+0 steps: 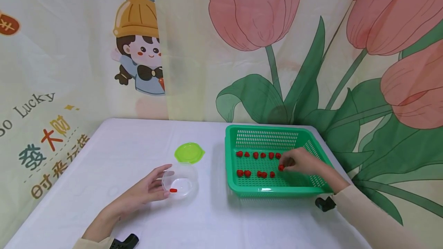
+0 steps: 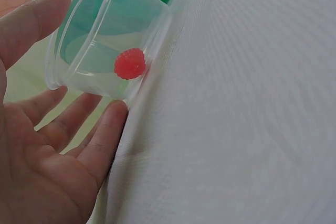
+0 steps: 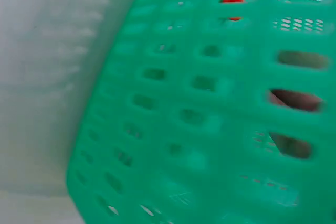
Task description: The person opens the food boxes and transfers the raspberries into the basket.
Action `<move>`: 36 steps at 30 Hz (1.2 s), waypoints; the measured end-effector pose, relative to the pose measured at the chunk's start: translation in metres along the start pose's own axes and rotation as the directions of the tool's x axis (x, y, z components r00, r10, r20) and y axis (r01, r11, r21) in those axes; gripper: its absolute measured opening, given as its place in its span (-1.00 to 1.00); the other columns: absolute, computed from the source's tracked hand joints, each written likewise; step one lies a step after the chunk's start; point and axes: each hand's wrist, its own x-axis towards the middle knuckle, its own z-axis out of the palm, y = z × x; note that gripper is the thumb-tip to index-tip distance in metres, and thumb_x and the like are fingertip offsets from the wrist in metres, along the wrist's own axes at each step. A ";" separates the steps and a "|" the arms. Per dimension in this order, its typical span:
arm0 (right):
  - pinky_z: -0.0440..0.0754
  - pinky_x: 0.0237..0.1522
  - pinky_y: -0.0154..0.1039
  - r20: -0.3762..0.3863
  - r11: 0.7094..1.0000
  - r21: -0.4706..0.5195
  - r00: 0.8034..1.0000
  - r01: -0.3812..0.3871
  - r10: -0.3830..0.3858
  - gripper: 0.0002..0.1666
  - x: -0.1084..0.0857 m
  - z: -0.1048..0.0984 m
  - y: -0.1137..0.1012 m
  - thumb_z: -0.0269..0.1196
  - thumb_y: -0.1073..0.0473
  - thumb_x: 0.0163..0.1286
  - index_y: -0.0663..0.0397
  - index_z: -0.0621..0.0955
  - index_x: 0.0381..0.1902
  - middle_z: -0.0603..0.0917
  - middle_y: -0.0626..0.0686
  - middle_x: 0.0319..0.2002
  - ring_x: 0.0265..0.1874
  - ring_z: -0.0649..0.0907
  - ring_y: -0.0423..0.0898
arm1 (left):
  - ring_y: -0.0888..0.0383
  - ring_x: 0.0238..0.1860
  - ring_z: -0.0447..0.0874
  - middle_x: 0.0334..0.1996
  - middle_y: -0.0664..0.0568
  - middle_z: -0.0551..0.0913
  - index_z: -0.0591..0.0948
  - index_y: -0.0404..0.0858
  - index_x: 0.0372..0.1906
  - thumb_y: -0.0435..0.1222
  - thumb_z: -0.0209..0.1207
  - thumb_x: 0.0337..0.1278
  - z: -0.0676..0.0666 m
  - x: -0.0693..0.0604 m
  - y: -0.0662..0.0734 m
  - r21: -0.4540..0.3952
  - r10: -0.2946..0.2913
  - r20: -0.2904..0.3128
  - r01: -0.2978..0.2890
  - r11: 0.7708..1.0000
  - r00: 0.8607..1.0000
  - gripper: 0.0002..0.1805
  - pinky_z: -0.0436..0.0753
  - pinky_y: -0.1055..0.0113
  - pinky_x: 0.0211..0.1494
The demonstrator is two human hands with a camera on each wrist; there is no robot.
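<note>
My right hand [image 1: 302,161] is inside the green plastic basket [image 1: 277,192], thumb and fingers pinching a red raspberry [image 1: 281,168]. Two rows of more raspberries [image 1: 255,155] lie on the basket floor to its left. At the left, a clear plastic cup [image 1: 187,178] stands on the table with a single raspberry [image 2: 129,63] inside. My left hand [image 1: 147,187] rests against the cup's left side, its fingers loosely extended and the thumb apart from them. Through the basket's slots, the right wrist view shows only bits of the right hand [image 3: 296,99].
A lime-green lid [image 1: 189,153] lies on the white-covered table [image 1: 214,222] behind the cup. The basket's slotted walls rise around the right hand. Behind the table hangs a printed cloth [image 1: 188,49] with tulips and a cartoon figure.
</note>
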 end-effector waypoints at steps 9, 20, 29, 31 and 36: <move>0.73 -0.22 -0.34 0.026 0.999 0.014 0.999 -0.029 0.029 -0.84 -0.002 0.013 0.012 0.46 0.36 0.35 0.06 0.78 -0.14 0.79 -0.09 -0.25 -0.28 0.71 -0.29 | -0.31 0.55 0.30 0.62 -0.23 0.20 0.07 -0.02 0.71 -0.26 0.40 0.36 0.000 0.001 0.000 -0.009 -0.013 0.001 0.013 1.000 1.000 -0.01 0.51 0.58 0.24; 0.72 -0.24 -0.33 0.039 0.998 0.027 0.997 -0.060 0.059 -0.86 0.001 0.018 0.010 0.47 0.35 0.35 0.07 0.79 -0.16 0.80 -0.09 -0.26 -0.29 0.71 -0.28 | -0.27 0.55 0.30 0.61 -0.20 0.22 0.09 -0.01 0.70 -0.24 0.41 0.35 0.001 0.001 -0.002 0.002 -0.013 -0.004 0.013 1.000 1.000 -0.02 0.49 0.58 0.25; 0.73 -0.22 -0.33 0.055 0.997 0.031 0.996 -0.067 0.065 -0.82 0.001 0.018 0.008 0.48 0.36 0.33 0.06 0.80 -0.13 0.81 -0.07 -0.22 -0.27 0.72 -0.28 | -0.26 0.56 0.28 0.61 -0.16 0.23 0.10 0.04 0.70 -0.23 0.40 0.36 0.001 0.002 -0.007 -0.001 -0.023 -0.002 0.023 1.000 1.000 -0.03 0.49 0.59 0.26; 0.75 -0.21 -0.31 0.058 0.998 0.037 0.997 -0.054 0.052 -0.82 0.000 0.016 0.007 0.48 0.36 0.33 0.09 0.80 -0.12 0.82 -0.03 -0.19 -0.26 0.75 -0.24 | -0.25 0.56 0.29 0.62 -0.15 0.23 0.11 0.06 0.69 -0.23 0.41 0.36 0.001 0.002 -0.006 -0.003 -0.027 -0.003 0.027 1.000 1.000 -0.03 0.49 0.59 0.26; 0.77 -0.18 -0.31 0.059 0.998 0.036 0.997 -0.045 0.043 -0.79 -0.002 0.014 0.007 0.47 0.38 0.33 0.13 0.80 -0.08 0.82 0.04 -0.14 -0.25 0.79 -0.19 | -0.29 0.56 0.29 0.62 -0.21 0.21 0.10 0.02 0.69 -0.22 0.40 0.37 0.000 0.001 -0.003 0.012 -0.006 -0.002 0.006 1.000 1.000 -0.04 0.49 0.58 0.24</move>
